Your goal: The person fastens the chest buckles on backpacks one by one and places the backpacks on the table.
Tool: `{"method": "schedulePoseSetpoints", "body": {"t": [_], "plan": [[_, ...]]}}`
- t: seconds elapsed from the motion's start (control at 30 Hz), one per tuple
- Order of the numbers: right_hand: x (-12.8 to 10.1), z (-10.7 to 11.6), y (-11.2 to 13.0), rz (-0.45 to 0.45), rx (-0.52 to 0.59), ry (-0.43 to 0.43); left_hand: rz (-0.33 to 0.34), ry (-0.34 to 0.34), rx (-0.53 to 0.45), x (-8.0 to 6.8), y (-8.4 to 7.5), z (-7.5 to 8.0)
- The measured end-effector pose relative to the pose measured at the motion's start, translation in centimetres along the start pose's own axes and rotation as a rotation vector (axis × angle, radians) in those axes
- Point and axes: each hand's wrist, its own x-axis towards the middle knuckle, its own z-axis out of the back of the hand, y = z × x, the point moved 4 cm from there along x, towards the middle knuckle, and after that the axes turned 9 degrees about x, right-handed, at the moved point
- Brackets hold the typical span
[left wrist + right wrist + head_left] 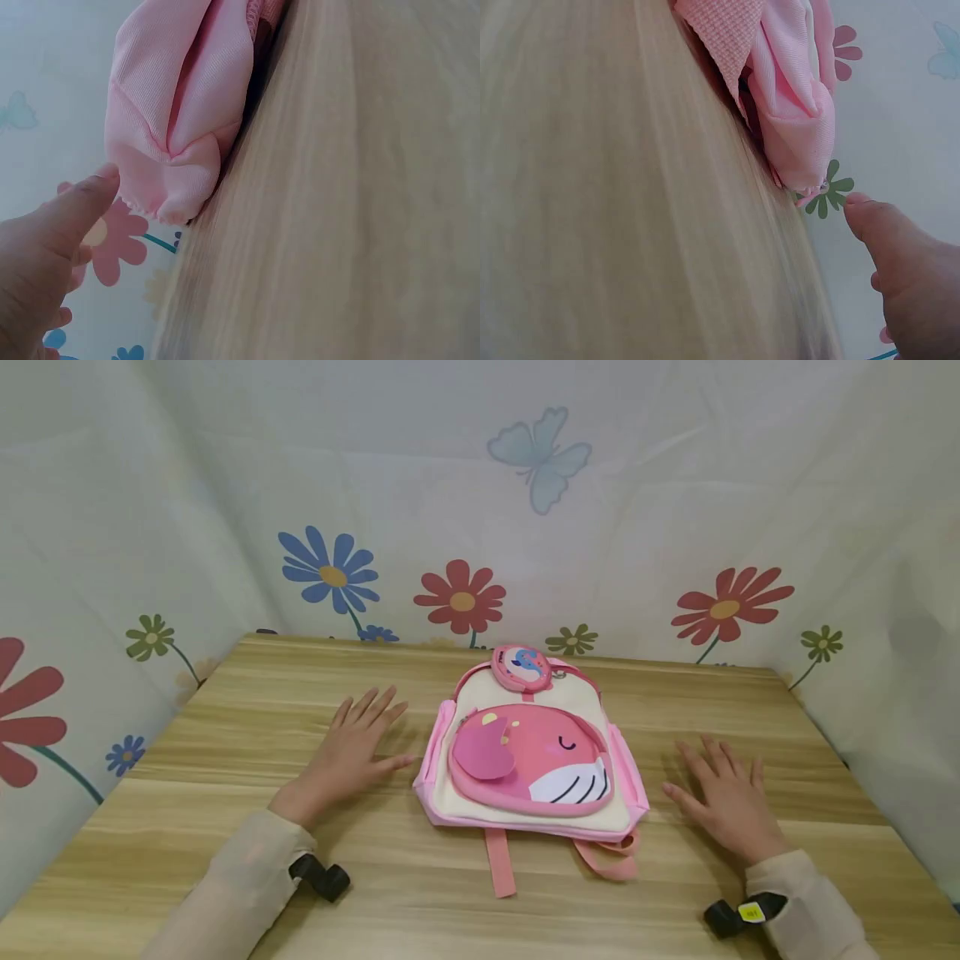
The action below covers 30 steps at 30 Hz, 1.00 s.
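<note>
Two hands flat on bench [225, 710] | left hand [352, 752] and right hand [727, 802]: each grip spread, holding nothing | backpack [528, 752] lies face-up between them, untouched | we judge: close in evenly from both sides, gripping the pink side panels.

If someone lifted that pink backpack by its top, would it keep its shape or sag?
The backpack would probably sag: it lies flat and looks like soft fabric, folded and creased at its sides. It seems light, as it looks thin and unstuffed. Its loose straps would likely dangle.
</note>
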Motion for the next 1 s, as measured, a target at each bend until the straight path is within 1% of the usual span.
{"method": "schedulePoseSetpoints", "body": {"t": [0.1, 0.2, 0.33, 0.43, 0.67, 0.83, 1.0], "plan": [[0.3, 0.3, 0.2, 0.005, 0.003, -0.006, -0.005, -0.018, -0.005, 0.2, -0.2, 0.5], [0.5, 0.6, 0.5, 0.012, 0.003, -0.010, -0.018, -0.053, -0.014, 0.3, -0.5, 1.0], [0.8, 1.0, 1.0, 0.019, 0.006, -0.017, -0.042, -0.101, -0.046, 0.4, -1.1, 1.7], [0.9, 1.1, 1.5, 0.022, 0.036, -0.022, -0.046, -0.126, -0.076, 0.3, -1.6, 2.2], [0.8, 1.1, 3.1, 0.018, 0.151, -0.001, -0.038, -0.110, -0.159, 0.1, -2.8, 2.7], [0.7, 1.4, 4.5, 0.011, 0.214, 0.024, -0.069, -0.130, -0.189, 0.0, -3.4, 2.6], [0.7, 1.5, 5.6, 0.025, 0.251, 0.046, -0.085, -0.121, -0.227, 0.0, -3.9, 2.3]]}}
